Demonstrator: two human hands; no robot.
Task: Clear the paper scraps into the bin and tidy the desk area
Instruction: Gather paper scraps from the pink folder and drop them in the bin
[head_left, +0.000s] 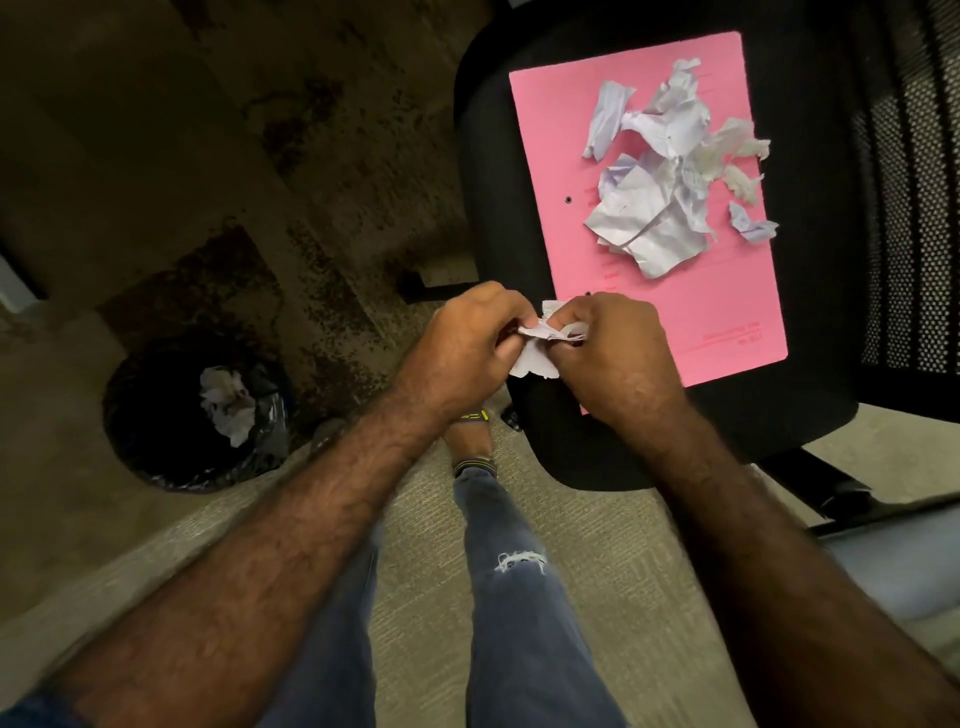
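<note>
down on the floor at the left stands the bin (195, 415), a round dark one with a black liner, and some crumpled white paper (228, 405) lies already inside it. between the bin and the chair there is carpet, and the person's legs in jeans (511, 597) stand below the hands.

at the middle, the left hand (467, 348) and the right hand (613, 358) meet just over the front edge of the chair seat (597, 452). both hands have the fingers curled tight on one small paper scrap (540, 348), each pinching one side of it, so no hand is free. it looks that the person is crushing or tearing this piece smaller; which of the two i cannot tell.

further right, a pink folder (675, 322) lies flat on the black seat, and on it rests a loose pile of paper scraps (660, 182), torn and wrinkled, well apart from the bin.

i judge the task is in an early or middle part: some paper is in the bin, but most is on the folder. the next move calls for carrying the held scrap left and down over the bin opening and letting it go there. after that, the pile must follow, maybe by lifting the folder level as a tray, since tilting it too soon could spill scraps on the carpet.
</note>
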